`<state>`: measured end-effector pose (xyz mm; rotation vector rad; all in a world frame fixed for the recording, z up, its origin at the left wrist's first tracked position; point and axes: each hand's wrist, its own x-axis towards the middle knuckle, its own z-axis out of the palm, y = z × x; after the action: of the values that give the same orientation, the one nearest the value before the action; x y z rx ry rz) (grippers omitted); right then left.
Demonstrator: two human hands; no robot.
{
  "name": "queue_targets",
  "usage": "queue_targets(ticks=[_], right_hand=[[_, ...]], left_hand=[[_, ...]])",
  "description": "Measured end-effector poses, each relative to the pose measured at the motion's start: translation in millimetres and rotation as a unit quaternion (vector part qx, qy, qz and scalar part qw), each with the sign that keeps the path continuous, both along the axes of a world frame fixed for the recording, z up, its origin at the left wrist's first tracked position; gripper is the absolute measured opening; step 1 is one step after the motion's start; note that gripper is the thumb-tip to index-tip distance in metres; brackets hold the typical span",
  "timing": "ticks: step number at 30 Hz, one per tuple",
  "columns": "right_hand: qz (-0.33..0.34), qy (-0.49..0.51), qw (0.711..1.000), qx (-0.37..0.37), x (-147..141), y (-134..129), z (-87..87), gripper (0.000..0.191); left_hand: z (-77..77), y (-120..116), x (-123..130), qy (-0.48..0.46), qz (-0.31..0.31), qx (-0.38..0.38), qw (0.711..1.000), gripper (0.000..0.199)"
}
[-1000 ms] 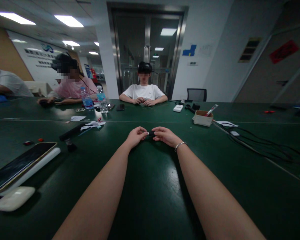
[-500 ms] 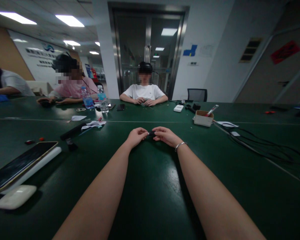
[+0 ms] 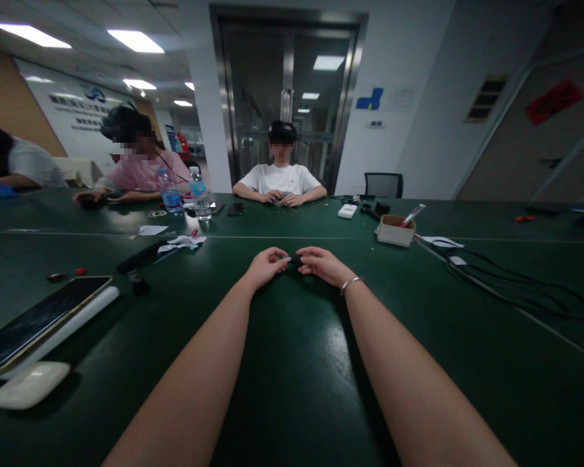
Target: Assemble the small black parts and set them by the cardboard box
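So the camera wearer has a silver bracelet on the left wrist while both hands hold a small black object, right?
Not quite: the head view shows the silver bracelet on the right wrist instead. The left hand and right hand do both hold the small black object.

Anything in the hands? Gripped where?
A small dark item, too small to identify: left hand pinches its silvery end, right hand its black end.
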<state>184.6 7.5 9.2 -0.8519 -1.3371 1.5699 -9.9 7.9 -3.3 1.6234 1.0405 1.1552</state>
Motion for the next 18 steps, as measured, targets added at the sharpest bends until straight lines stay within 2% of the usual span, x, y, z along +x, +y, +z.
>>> queue_targets(ticks=[6,9,18], right_hand=[[0.005,0.002,1.0,0.002,0.4,0.1,-0.5,0.021],[0.004,0.002,1.0,0.002,0.4,-0.4,-0.1,0.022],[-0.006,0.002,1.0,-0.008,-0.9,-2.8,2.5,0.021]], left_hand=[[0.0,-0.5,0.9,-0.001,0.017,-0.011,1.0,0.019],[-0.6,-0.9,1.2,-0.008,0.03,0.0,1.0,0.023],[1.5,-1.3,1.4,0.003,0.018,-0.002,1.0,0.021]])
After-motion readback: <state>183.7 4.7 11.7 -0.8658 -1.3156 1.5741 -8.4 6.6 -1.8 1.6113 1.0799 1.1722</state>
